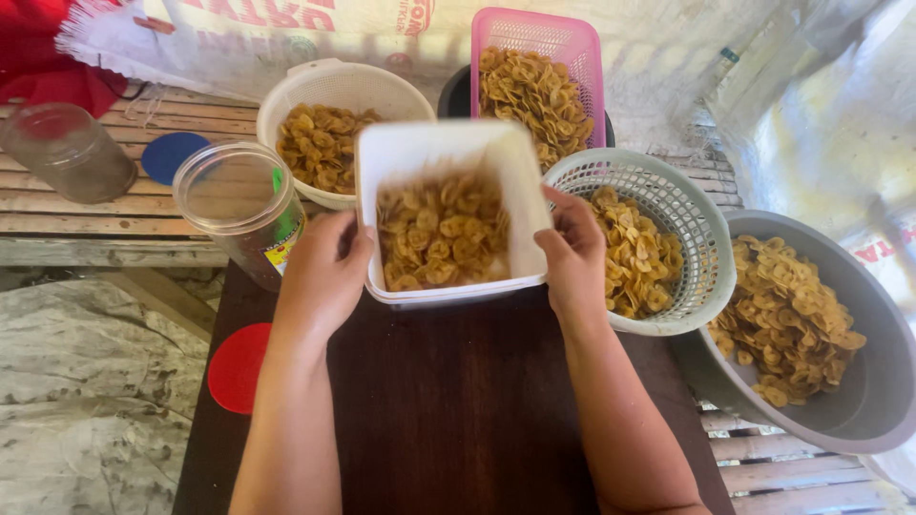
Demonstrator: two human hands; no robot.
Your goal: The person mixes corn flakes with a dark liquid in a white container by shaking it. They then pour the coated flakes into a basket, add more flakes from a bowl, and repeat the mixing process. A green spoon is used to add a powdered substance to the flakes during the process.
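Observation:
A white rectangular tub [520, 205] half full of golden banana chips [441, 232] sits tilted over the dark wooden table [448, 401]. My left hand [322, 272] grips its left side and my right hand [572, 253] grips its right side. The tub looks slightly blurred.
Around it stand a white round colander [343, 81], a pink basket [544, 38], a pale mesh basket [701, 243] and a grey basin [873, 401], all holding chips. An open clear jar [239, 195] stands at left, with a red lid [237, 367], a blue lid [172, 153] and another jar [67, 153].

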